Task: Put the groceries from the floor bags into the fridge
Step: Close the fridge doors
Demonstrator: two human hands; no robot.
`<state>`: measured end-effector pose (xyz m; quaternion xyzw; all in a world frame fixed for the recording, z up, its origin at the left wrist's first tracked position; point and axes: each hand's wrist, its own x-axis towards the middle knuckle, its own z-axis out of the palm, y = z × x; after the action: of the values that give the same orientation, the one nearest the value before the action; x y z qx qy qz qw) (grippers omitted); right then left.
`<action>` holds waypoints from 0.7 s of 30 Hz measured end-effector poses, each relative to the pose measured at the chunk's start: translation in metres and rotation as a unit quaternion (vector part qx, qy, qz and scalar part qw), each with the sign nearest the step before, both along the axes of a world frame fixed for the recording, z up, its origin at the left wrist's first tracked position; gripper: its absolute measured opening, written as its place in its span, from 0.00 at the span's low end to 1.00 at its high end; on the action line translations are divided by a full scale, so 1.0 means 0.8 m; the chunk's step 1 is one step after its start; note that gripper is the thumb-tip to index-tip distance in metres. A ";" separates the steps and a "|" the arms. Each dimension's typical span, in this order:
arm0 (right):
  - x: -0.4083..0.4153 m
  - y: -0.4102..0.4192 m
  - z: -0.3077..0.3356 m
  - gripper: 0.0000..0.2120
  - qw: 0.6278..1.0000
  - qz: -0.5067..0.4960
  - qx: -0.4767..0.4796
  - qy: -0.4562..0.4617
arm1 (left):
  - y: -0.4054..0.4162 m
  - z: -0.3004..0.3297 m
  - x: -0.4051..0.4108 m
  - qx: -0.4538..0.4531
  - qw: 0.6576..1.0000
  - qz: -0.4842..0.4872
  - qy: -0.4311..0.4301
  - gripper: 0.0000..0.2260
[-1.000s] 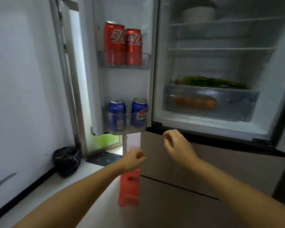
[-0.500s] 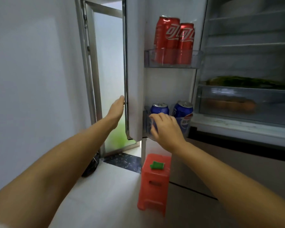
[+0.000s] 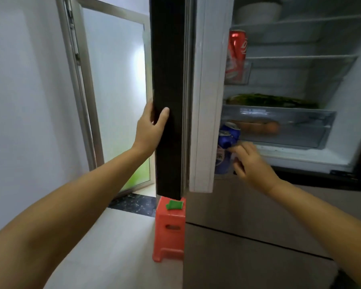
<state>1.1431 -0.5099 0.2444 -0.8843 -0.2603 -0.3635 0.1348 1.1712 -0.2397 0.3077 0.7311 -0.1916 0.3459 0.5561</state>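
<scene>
The left hand (image 3: 150,128) has its grip round the dark outer edge of the fridge door (image 3: 169,97), frame centre. The right hand (image 3: 248,161), grip loosely curled and holding nothing, touches the blue cans (image 3: 227,140) in the door's lower rack; red cans (image 3: 237,57) stand above.

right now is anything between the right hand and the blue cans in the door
Nothing visible. The right hand is beside the blue cans in the lower bin of the fridge door, its fingers at the near can. The left hand holds the door's outer edge, away from the cans.
</scene>
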 end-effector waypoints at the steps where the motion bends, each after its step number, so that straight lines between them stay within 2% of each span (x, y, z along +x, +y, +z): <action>1: -0.005 -0.019 0.000 0.14 1.000 -0.017 -0.006 -0.010 | -0.018 -0.002 -0.002 0.023 0.999 0.001 -0.025 0.22; 3: -0.016 -0.054 -0.002 0.15 0.999 -0.035 -0.006 -0.029 | -0.059 -0.009 -0.006 0.079 0.994 0.008 -0.074 0.27; 6: -0.034 -0.085 -0.008 0.22 0.998 -0.037 -0.010 -0.044 | -0.122 -0.017 0.001 0.180 0.975 0.035 -0.124 0.35; 10: -0.037 -0.096 -0.013 0.29 0.995 -0.030 -0.095 0.023 | -0.207 -0.020 0.024 0.281 0.945 0.081 -0.147 0.39; 12: -0.031 -0.093 -0.018 0.35 0.986 -0.059 -0.049 0.145 | -0.241 -0.020 0.037 0.347 0.921 0.096 -0.148 0.39; 14: -0.017 -0.097 -0.024 0.41 0.970 -0.082 0.028 0.228 | -0.265 -0.018 0.057 0.423 0.888 0.108 -0.145 0.37; 18: 0.029 -0.125 -0.019 0.41 0.939 -0.078 0.167 0.290 | -0.285 -0.019 0.111 0.577 0.796 0.130 -0.130 0.31; 20: 0.057 -0.141 -0.013 0.38 0.936 -0.083 0.175 0.293 | -0.290 -0.023 0.136 0.621 0.761 0.137 -0.126 0.29; 21: 0.070 -0.148 -0.011 0.36 0.938 -0.086 0.164 0.294 | -0.293 -0.025 0.148 0.627 0.757 0.138 -0.125 0.29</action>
<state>1.1995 -0.6282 0.2356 -0.9362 -0.0685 -0.1357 0.3169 1.2895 -0.4741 0.2874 0.8849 -0.3304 0.3097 -0.1088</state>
